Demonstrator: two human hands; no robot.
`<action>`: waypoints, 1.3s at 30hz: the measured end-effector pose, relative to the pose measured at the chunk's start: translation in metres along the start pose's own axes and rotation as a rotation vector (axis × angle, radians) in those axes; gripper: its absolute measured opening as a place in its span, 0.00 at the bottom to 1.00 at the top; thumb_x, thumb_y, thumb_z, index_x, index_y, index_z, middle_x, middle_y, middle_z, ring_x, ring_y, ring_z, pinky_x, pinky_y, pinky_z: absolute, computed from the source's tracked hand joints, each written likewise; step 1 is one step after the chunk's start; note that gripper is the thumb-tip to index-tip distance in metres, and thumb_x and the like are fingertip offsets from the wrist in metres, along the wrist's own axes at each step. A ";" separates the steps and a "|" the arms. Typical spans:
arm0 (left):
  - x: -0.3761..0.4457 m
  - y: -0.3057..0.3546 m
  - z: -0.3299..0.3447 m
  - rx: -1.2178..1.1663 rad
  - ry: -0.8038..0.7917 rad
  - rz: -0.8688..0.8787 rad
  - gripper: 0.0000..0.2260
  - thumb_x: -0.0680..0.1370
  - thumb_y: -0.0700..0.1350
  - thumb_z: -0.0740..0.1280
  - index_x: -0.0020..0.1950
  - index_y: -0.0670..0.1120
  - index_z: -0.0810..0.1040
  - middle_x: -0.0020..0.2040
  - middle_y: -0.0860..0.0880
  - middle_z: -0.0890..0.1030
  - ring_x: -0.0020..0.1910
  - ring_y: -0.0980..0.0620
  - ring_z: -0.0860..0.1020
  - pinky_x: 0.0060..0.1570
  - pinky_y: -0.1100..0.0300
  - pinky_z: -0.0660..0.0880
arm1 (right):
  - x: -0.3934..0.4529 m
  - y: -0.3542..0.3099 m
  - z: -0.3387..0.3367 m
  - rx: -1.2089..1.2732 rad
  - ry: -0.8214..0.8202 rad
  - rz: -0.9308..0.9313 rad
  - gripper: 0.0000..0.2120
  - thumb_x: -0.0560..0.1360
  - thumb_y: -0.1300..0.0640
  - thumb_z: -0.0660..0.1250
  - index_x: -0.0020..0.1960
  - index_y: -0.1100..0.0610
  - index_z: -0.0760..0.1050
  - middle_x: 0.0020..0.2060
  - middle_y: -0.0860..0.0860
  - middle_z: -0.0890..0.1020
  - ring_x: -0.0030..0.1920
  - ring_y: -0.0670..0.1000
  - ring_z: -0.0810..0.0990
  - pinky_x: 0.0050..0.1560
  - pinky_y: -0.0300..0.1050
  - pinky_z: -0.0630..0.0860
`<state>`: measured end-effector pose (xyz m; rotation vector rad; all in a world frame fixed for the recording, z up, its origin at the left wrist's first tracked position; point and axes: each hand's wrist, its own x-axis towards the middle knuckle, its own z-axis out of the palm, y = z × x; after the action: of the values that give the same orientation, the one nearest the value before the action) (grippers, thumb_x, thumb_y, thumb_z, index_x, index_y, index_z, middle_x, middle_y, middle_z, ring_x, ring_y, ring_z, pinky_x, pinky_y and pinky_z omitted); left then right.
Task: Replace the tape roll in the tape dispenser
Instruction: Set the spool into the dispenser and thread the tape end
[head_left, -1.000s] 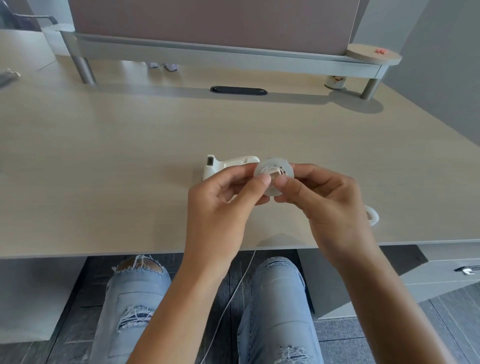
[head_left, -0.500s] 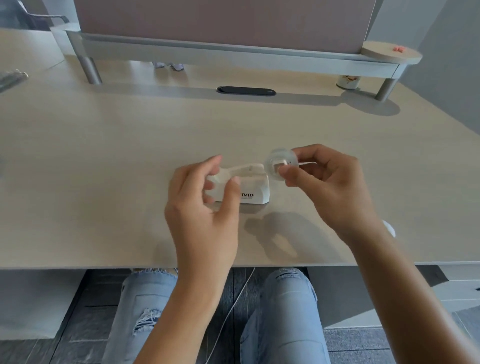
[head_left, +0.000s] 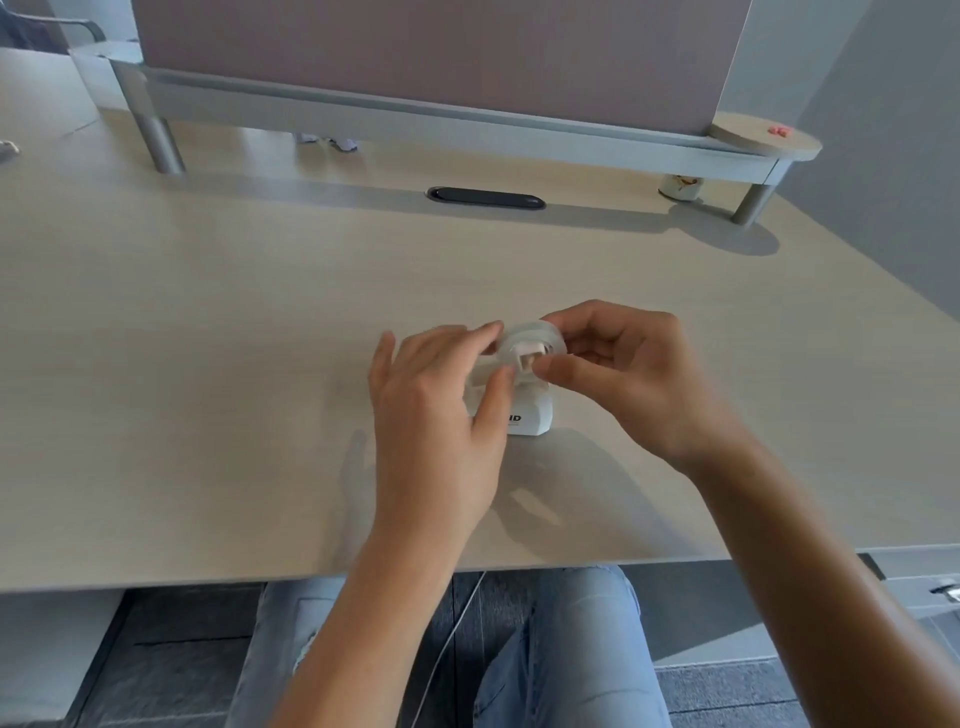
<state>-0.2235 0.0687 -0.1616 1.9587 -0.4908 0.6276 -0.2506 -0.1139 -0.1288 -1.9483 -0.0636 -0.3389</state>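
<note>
A small white tape dispenser (head_left: 530, 413) with black lettering stands on the light wooden desk (head_left: 208, 364) near its front edge. My left hand (head_left: 436, 410) wraps around the dispenser's left side and hides most of it. My right hand (head_left: 628, 374) pinches a clear tape roll (head_left: 530, 338) on a white core, held right above the dispenser's right end. My left fingertips touch the roll's left edge. Whether the roll sits in the dispenser's slot is hidden by my fingers.
A grey raised shelf (head_left: 415, 119) on metal legs spans the back of the desk under a partition panel. A black oval cable slot (head_left: 485, 198) lies mid-desk. A small cup (head_left: 680, 187) stands under the shelf's right end. My knees are below the desk's front edge.
Both hands first held the roll together. My left hand then went to the dispenser, and my right hand has brought the roll down over the dispenser's right end.
</note>
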 end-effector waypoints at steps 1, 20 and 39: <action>0.002 0.000 0.000 0.000 -0.006 -0.003 0.10 0.77 0.41 0.74 0.58 0.45 0.85 0.52 0.49 0.87 0.54 0.45 0.84 0.69 0.33 0.68 | 0.000 0.000 -0.001 -0.002 -0.009 -0.008 0.08 0.75 0.62 0.78 0.54 0.59 0.86 0.50 0.55 0.90 0.53 0.62 0.88 0.60 0.66 0.81; -0.023 -0.007 -0.009 0.038 -0.015 -0.232 0.22 0.76 0.41 0.74 0.69 0.44 0.77 0.65 0.45 0.78 0.65 0.44 0.74 0.62 0.49 0.75 | 0.010 -0.012 0.001 -0.379 0.004 -0.041 0.09 0.73 0.55 0.80 0.52 0.54 0.86 0.42 0.45 0.87 0.40 0.45 0.83 0.46 0.42 0.80; -0.025 -0.013 -0.008 0.115 -0.157 -0.330 0.28 0.77 0.50 0.73 0.75 0.53 0.68 0.67 0.53 0.75 0.63 0.46 0.78 0.56 0.43 0.78 | 0.029 -0.029 0.002 -0.681 -0.224 0.005 0.07 0.74 0.54 0.78 0.52 0.50 0.87 0.47 0.47 0.86 0.47 0.47 0.85 0.47 0.36 0.79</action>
<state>-0.2373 0.0837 -0.1828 2.1473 -0.2206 0.2992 -0.2278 -0.1037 -0.0961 -2.6567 -0.0972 -0.1412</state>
